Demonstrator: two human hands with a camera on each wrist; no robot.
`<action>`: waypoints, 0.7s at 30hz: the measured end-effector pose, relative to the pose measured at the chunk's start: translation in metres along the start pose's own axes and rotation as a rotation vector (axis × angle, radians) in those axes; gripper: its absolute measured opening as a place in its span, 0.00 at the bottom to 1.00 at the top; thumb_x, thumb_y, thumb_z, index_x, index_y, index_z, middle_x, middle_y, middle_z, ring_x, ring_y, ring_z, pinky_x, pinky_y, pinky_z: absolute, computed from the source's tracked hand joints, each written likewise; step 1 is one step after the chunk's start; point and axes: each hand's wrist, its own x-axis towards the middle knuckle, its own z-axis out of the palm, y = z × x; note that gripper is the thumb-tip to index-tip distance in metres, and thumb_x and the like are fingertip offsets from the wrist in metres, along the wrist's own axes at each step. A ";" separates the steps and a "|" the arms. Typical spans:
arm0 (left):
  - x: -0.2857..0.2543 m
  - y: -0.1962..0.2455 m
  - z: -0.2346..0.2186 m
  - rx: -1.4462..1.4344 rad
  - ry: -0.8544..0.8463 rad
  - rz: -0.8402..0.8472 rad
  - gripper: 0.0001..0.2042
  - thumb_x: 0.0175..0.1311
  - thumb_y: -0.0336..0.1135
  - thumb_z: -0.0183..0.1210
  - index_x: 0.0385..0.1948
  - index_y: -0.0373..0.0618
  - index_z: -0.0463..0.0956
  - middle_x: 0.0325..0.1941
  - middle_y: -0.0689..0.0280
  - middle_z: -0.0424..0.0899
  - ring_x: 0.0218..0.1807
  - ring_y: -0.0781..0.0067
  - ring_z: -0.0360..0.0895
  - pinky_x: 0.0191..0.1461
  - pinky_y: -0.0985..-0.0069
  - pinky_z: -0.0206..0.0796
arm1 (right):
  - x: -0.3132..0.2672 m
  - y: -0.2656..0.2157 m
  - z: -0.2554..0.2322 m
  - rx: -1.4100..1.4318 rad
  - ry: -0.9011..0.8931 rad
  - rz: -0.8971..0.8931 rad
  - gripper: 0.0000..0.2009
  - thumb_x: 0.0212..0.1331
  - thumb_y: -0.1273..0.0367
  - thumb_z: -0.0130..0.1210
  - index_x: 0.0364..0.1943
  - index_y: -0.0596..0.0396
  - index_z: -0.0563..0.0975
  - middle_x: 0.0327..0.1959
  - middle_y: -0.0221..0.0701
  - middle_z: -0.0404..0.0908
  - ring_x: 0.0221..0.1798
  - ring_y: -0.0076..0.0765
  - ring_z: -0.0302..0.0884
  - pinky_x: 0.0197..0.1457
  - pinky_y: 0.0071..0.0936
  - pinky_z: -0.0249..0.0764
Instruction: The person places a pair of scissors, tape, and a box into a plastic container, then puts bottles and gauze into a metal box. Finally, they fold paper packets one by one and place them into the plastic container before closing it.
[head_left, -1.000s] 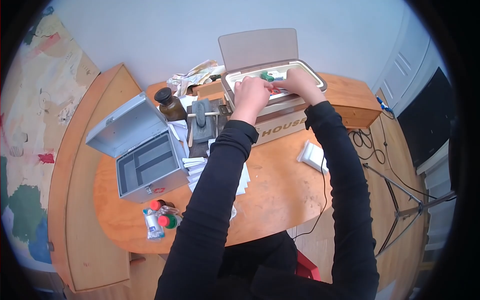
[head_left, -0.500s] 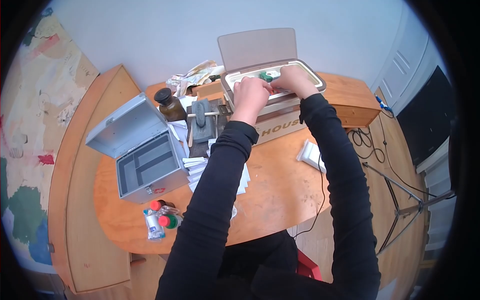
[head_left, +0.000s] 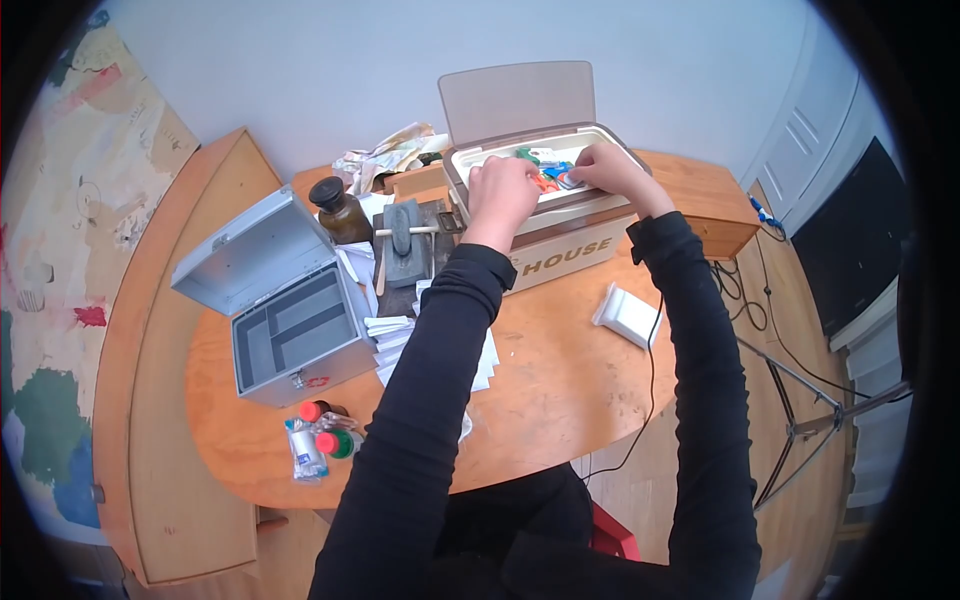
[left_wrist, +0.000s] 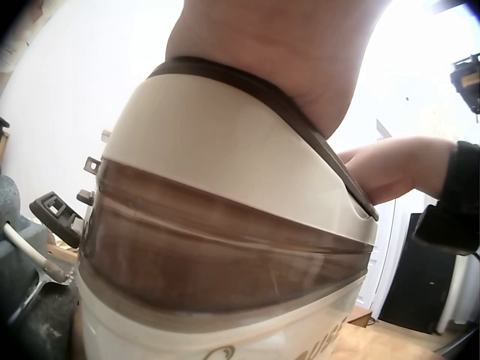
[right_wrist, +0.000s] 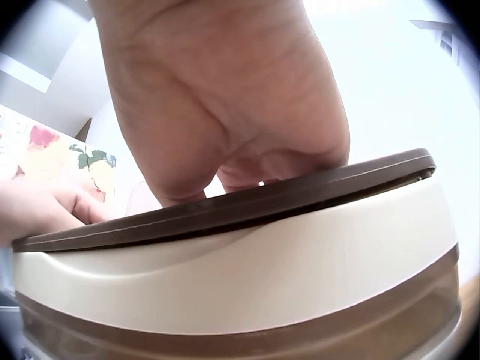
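Observation:
A cream and brown storage box (head_left: 570,258) with HOUSE lettering stands at the back of the table, its smoky lid (head_left: 518,100) raised. Over the left of its top tray my left hand (head_left: 503,196) reaches in, fingers bent down beside orange-red and blue small items (head_left: 549,180). My right hand (head_left: 612,174) dips into the tray's right side, fingertips right at a pale round item. A green item (head_left: 524,154) lies toward the back. In both wrist views the box's rim hides the fingertips, so I cannot tell what they grip.
A grey metal case (head_left: 300,340) stands open at left, near red-capped bottles (head_left: 335,443). Between case and box are a brown jar (head_left: 342,212), a grey stone block (head_left: 405,255) and folded white papers (head_left: 485,360). A white pack (head_left: 630,315) lies at right beside a dark cable.
My right hand shifted slightly left, then back to the right, uncovering more of the coloured items in the tray. The left hand has stayed almost in place.

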 end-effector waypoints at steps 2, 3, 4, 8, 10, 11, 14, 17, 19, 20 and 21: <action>0.001 0.001 -0.002 0.011 -0.029 -0.006 0.13 0.56 0.33 0.50 0.32 0.53 0.87 0.33 0.59 0.86 0.41 0.56 0.81 0.57 0.62 0.65 | -0.003 -0.004 0.003 -0.012 0.037 -0.068 0.16 0.47 0.61 0.65 0.33 0.61 0.84 0.25 0.40 0.82 0.30 0.37 0.80 0.36 0.30 0.74; 0.001 0.002 -0.003 0.012 -0.040 -0.010 0.13 0.55 0.32 0.50 0.32 0.53 0.87 0.33 0.59 0.86 0.41 0.56 0.81 0.57 0.62 0.65 | -0.004 -0.006 0.005 -0.018 0.055 -0.101 0.16 0.47 0.61 0.65 0.31 0.62 0.84 0.24 0.40 0.82 0.29 0.37 0.79 0.35 0.31 0.73; 0.001 0.003 -0.003 0.014 -0.051 -0.014 0.13 0.55 0.32 0.50 0.32 0.53 0.87 0.33 0.59 0.86 0.41 0.56 0.81 0.57 0.62 0.65 | -0.005 -0.008 0.006 0.003 0.050 -0.098 0.16 0.46 0.61 0.66 0.31 0.62 0.84 0.24 0.40 0.82 0.29 0.37 0.79 0.35 0.31 0.73; 0.000 0.003 -0.002 0.023 -0.042 -0.006 0.13 0.54 0.32 0.50 0.32 0.53 0.87 0.33 0.60 0.86 0.42 0.57 0.81 0.56 0.63 0.65 | -0.004 -0.011 0.005 -0.002 0.045 -0.045 0.16 0.45 0.61 0.66 0.31 0.62 0.83 0.24 0.42 0.82 0.28 0.38 0.79 0.35 0.32 0.74; 0.000 0.002 -0.002 0.024 -0.032 0.000 0.13 0.54 0.32 0.50 0.32 0.54 0.87 0.33 0.60 0.86 0.42 0.57 0.81 0.56 0.63 0.65 | -0.002 -0.009 0.006 -0.026 0.047 -0.020 0.16 0.45 0.61 0.66 0.30 0.63 0.83 0.25 0.43 0.83 0.29 0.39 0.80 0.36 0.33 0.74; 0.000 0.002 -0.002 0.023 -0.027 0.004 0.13 0.53 0.33 0.51 0.32 0.54 0.87 0.33 0.60 0.86 0.42 0.57 0.81 0.56 0.63 0.65 | -0.001 -0.007 0.006 -0.028 0.047 -0.019 0.16 0.45 0.61 0.66 0.30 0.63 0.83 0.25 0.43 0.83 0.29 0.39 0.80 0.36 0.33 0.74; 0.001 0.004 -0.005 0.032 -0.086 0.004 0.13 0.54 0.35 0.51 0.33 0.56 0.87 0.36 0.61 0.86 0.45 0.58 0.80 0.57 0.62 0.64 | 0.002 -0.004 0.005 -0.037 0.054 0.024 0.14 0.45 0.64 0.64 0.30 0.64 0.83 0.26 0.44 0.83 0.31 0.42 0.82 0.38 0.33 0.75; 0.000 0.004 -0.006 0.082 -0.128 0.057 0.13 0.55 0.37 0.51 0.35 0.59 0.87 0.40 0.62 0.85 0.50 0.59 0.77 0.57 0.60 0.61 | 0.004 0.000 0.003 -0.021 0.062 0.037 0.12 0.46 0.67 0.60 0.30 0.64 0.83 0.26 0.44 0.84 0.31 0.43 0.82 0.39 0.33 0.76; 0.000 0.004 -0.005 0.099 -0.114 0.058 0.11 0.58 0.39 0.54 0.32 0.58 0.87 0.41 0.66 0.84 0.50 0.62 0.74 0.55 0.62 0.59 | 0.004 0.001 0.002 0.002 0.059 0.034 0.11 0.46 0.68 0.59 0.29 0.64 0.83 0.24 0.43 0.83 0.30 0.43 0.82 0.38 0.32 0.76; 0.000 0.005 -0.003 0.107 -0.107 0.059 0.10 0.59 0.40 0.55 0.31 0.57 0.87 0.42 0.67 0.83 0.50 0.63 0.73 0.54 0.63 0.58 | 0.004 0.000 0.003 0.015 0.054 0.035 0.11 0.46 0.68 0.59 0.29 0.64 0.83 0.24 0.43 0.83 0.30 0.42 0.82 0.37 0.32 0.76; 0.000 0.005 -0.003 0.101 -0.123 0.055 0.11 0.58 0.40 0.53 0.32 0.58 0.87 0.42 0.66 0.83 0.51 0.62 0.73 0.55 0.62 0.58 | 0.005 -0.001 0.003 0.028 0.050 0.035 0.11 0.46 0.69 0.58 0.29 0.64 0.83 0.23 0.43 0.83 0.29 0.42 0.82 0.37 0.32 0.76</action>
